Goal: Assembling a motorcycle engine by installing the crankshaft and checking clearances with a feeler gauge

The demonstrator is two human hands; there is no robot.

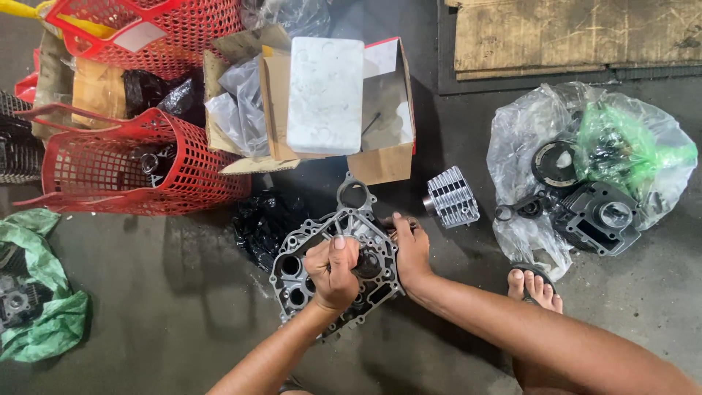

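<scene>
Head view, engine case: the grey metal engine case (333,252) lies flat on the concrete floor (183,307), under both hands.
Left hand: the left hand (333,272) is fisted around a dark part over the case's middle.
Right hand: the right hand (411,252) grips the case's right edge.
Nearby: a finned cylinder (453,196) lies just right; a cardboard box (365,146) sits beyond.

An open brown cardboard box (380,157) with red-edged flaps is noted at top centre; a white rectangular foam block (325,95) is set in it. A clear plastic bag (526,139) is spread at right, a green one (621,146) upon it. Another green bag (44,322) lies at far left.
</scene>
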